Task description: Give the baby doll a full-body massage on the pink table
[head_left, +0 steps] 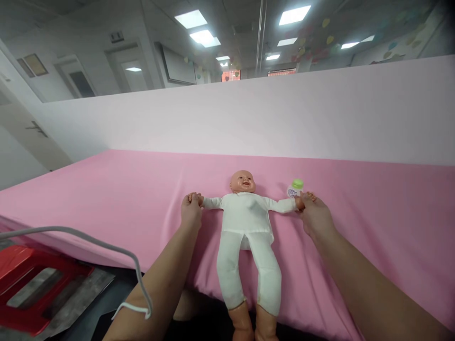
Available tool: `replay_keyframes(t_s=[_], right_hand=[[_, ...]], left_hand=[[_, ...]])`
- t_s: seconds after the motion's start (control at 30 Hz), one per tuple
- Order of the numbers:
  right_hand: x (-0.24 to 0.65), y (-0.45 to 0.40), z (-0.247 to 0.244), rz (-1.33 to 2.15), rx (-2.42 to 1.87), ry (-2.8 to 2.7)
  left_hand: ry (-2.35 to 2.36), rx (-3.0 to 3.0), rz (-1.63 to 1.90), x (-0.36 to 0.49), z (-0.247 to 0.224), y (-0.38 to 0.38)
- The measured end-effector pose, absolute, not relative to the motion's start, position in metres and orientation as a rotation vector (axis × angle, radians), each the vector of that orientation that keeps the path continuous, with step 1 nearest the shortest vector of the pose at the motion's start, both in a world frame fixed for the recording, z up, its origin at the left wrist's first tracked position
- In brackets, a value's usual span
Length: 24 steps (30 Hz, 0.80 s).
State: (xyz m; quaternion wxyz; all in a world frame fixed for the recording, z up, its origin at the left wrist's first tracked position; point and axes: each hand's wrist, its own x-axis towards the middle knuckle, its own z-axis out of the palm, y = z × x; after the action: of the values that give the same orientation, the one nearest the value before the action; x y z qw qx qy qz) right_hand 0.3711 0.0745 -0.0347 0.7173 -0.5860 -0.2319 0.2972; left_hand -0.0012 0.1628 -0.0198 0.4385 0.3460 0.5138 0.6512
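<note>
A baby doll (247,213) in a white top and white trousers lies face up on a pink sheet (142,194), its arms stretched out to both sides and its bare feet toward me. My left hand (192,207) is closed around the doll's hand on the left of the view. On the other side, my right hand (314,213) grips the doll's other hand, whose small fingers show above mine. Just behind my right hand stands a small bottle (295,188) with a green cap and a label, partly covered by that hand.
A white wall (249,118) with glass above it rises behind the sheet. At the lower left are a red plastic stool (31,284) and a grey cable (88,238) that curves over my left forearm. A door stands at the far left.
</note>
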Motion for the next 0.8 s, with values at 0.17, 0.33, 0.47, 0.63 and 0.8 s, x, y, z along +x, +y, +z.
replay_keyframes(t_s=[0.17, 0.33, 0.47, 0.63, 0.8], right_hand=[[0.384, 0.088, -0.047, 0.863, -1.308, -0.251], [0.394, 0.092, -0.056, 0.898, -1.332, -0.236], [0.401, 0.094, -0.064, 0.901, -1.311, -0.293], [0.409, 0.097, -0.073, 0.810, -1.286, -0.495], [0.413, 0.096, -0.071, 0.800, -1.284, -0.375]], left_hand=[[1.355, 0.535, 1.590, -0.011, -0.034, 0.178], [1.306, 0.491, 1.578, -0.015, -0.044, 0.186], [1.273, 0.494, 1.567, -0.016, -0.045, 0.187], [1.274, 0.468, 1.586, -0.017, -0.045, 0.186], [1.276, 0.440, 1.591, -0.016, -0.042, 0.184]])
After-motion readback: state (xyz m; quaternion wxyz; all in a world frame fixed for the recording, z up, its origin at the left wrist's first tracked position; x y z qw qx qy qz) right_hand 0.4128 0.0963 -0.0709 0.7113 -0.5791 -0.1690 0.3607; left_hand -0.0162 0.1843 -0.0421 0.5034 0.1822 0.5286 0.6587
